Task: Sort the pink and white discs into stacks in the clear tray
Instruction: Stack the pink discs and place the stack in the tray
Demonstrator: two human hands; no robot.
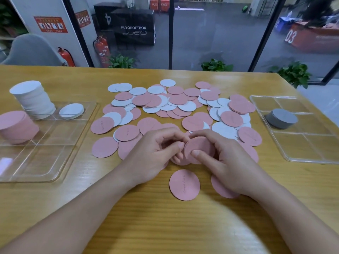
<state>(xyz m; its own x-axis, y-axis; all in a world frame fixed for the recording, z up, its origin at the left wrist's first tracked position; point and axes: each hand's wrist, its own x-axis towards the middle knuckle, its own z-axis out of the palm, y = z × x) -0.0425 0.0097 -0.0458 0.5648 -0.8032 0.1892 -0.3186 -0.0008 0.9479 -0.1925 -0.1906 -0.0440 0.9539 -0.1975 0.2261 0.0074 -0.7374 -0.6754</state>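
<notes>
While both hands, left (156,149) and right (218,156), pinch a small pink stack (199,150) at six o'clock of the pile, discs appear thin, light, slippery; edge grip advised.

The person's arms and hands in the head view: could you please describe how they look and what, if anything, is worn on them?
Both forearms are bare as far as the frame shows: no sleeves, gloves, watch or bracelets in view. The left hand and right hand carry no rings that can be seen, and the visible fingernails are short and unpainted. No markings show on either arm.
</notes>
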